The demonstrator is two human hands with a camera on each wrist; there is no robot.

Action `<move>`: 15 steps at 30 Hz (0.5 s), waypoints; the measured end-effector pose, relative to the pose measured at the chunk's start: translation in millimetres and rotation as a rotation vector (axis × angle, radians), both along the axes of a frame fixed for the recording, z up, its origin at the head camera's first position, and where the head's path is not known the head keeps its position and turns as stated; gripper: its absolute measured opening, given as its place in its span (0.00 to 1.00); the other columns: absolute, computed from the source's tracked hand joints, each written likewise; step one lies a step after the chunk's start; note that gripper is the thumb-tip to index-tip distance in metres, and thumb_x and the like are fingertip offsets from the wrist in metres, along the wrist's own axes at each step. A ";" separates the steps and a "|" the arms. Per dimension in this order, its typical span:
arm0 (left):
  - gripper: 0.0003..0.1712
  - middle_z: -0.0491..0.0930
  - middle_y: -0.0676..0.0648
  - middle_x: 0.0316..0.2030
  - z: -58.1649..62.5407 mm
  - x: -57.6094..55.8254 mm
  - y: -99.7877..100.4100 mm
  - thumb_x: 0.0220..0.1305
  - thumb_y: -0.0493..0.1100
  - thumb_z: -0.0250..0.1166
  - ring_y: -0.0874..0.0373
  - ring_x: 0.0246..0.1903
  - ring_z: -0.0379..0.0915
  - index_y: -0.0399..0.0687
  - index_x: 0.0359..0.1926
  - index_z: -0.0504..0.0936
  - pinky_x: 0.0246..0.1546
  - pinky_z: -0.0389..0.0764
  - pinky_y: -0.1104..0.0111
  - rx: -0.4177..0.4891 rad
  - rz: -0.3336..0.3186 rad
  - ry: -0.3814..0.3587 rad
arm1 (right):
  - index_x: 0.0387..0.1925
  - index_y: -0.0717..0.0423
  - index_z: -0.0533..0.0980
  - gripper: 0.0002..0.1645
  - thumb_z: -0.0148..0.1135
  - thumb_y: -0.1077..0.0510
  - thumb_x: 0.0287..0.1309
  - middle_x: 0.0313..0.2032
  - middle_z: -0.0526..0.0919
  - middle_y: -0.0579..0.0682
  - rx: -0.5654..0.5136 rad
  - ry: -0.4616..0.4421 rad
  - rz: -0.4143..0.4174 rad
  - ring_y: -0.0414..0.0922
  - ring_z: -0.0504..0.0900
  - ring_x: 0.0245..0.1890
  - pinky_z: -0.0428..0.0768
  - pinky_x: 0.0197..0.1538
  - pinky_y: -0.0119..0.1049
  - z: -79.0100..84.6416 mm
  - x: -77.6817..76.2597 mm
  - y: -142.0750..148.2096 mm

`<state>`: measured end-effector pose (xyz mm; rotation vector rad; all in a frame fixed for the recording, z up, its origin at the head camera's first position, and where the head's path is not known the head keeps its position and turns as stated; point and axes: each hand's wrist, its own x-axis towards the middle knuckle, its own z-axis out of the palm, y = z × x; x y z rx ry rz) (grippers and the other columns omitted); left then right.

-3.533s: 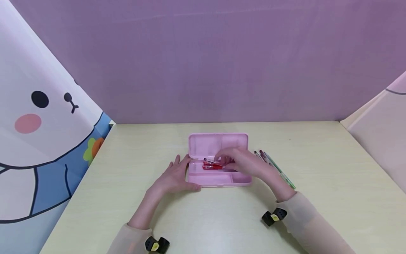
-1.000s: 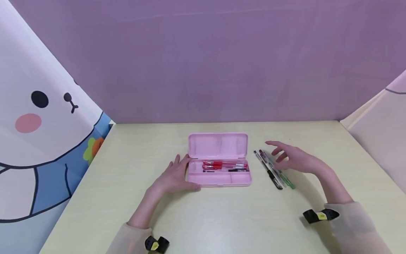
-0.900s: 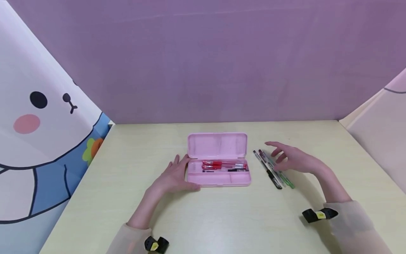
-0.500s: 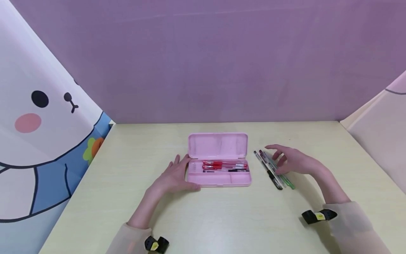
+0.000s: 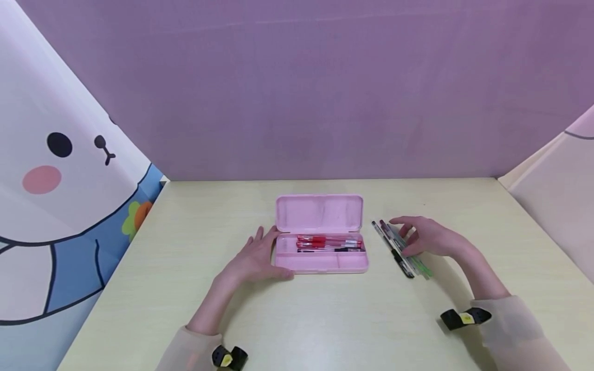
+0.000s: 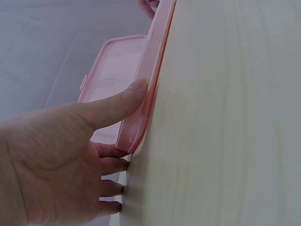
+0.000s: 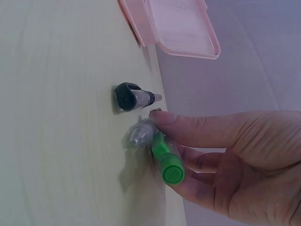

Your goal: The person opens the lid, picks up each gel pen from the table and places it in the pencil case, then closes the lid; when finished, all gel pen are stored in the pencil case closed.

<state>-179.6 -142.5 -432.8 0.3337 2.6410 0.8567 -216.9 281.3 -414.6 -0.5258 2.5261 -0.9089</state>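
Note:
A pink pencil case [image 5: 307, 263] lies open on the table, its lid [image 5: 318, 214] folded back. Red-gripped pens [image 5: 320, 238] and a black-gripped pen [image 5: 345, 250] lie in its rear compartment. My left hand [image 5: 252, 260] holds the case's left end, thumb along the front wall, index finger at the rear corner. Right of the case my right hand [image 5: 429, 237] pinches a green-capped pen [image 7: 167, 160] between thumb and fingers. Beside it lie a black-capped pen [image 7: 134, 98] and a clear-ended pen [image 7: 142, 134]; my fingers partly cover the bunch.
The pale wooden table [image 5: 320, 319] extends around the case on all sides. A purple backdrop [image 5: 325, 93] rises behind its rear edge. Cartoon-printed cloth [image 5: 69, 216] hangs at the left, and pale cloth [image 5: 557, 190] at the right.
My right hand has left the case, where a black-gripped pen now lies with the red ones, and moved right, then lowered onto the loose pens. My left hand has stayed put.

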 end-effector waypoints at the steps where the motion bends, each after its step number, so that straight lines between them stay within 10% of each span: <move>1: 0.61 0.50 0.41 0.82 -0.3 -0.2 0.1 0.50 0.60 0.79 0.34 0.82 0.33 0.51 0.79 0.57 0.80 0.47 0.36 -0.002 0.000 -0.002 | 0.72 0.72 0.63 0.48 0.75 0.66 0.52 0.50 0.80 0.65 0.006 -0.001 -0.003 0.52 0.86 0.47 0.84 0.43 0.33 0.1 -0.1 -0.2; 15: 0.61 0.51 0.39 0.82 0.7 1.1 -0.7 0.50 0.58 0.79 0.32 0.82 0.33 0.51 0.79 0.57 0.80 0.46 0.35 0.011 -0.008 0.011 | 0.71 0.72 0.64 0.41 0.69 0.65 0.60 0.49 0.81 0.65 -0.045 -0.004 -0.085 0.45 0.84 0.44 0.87 0.40 0.34 10.7 2.4 3.1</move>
